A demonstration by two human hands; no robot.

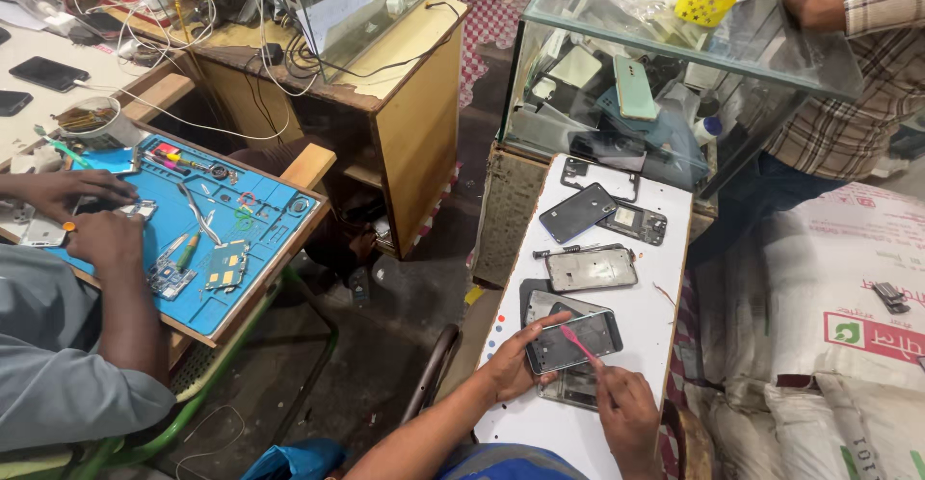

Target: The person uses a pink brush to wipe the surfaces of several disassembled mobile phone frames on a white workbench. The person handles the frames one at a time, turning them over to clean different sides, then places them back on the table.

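My left hand (pixel 513 360) grips the left edge of a phone (pixel 578 339) lying screen-up on a narrow white table (pixel 665 292). In my right hand (pixel 626 413) a thin pink pry tool (pixel 579 343) is pinched, its tip resting on the phone's dark glass. Under that phone lies another flat phone part (pixel 570 388). Farther up the table sit a silver phone frame (pixel 591 269), a dark phone back (pixel 577 212) and a dark opened phone body (pixel 633 222).
A glass case (pixel 674 85) full of phone parts stands beyond the table, with a person in a plaid shirt (pixel 848 75) behind it. At left, another person's hands (pixel 92 215) work on a blue mat (pixel 260 239). White sacks (pixel 829 345) lie at right.
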